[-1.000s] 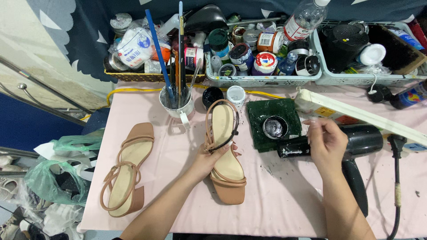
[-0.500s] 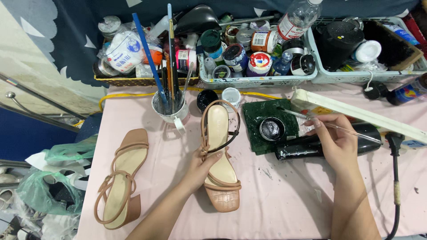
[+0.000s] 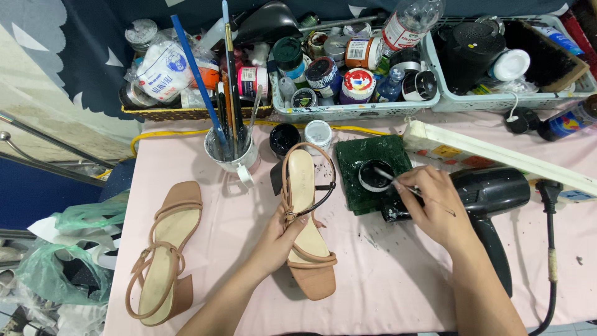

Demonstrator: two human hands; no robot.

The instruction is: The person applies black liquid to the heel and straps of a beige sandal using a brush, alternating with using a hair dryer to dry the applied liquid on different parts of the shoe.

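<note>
The right hand (image 3: pixel 435 208) pinches a thin brush (image 3: pixel 407 186), its tip dipped in the small open jar (image 3: pixel 375 175) just ahead. The left hand (image 3: pixel 280 239) closes around the tan sandal (image 3: pixel 305 218), steadying it. Next the loaded brush must probably cross to the sandal. Around lies a cluttered pink table (image 3: pixel 398 274).

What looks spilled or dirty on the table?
Dark specks dot the pink table cover beside the green mat, near the right hand dipping a thin brush. Nothing is tipped over.
</note>
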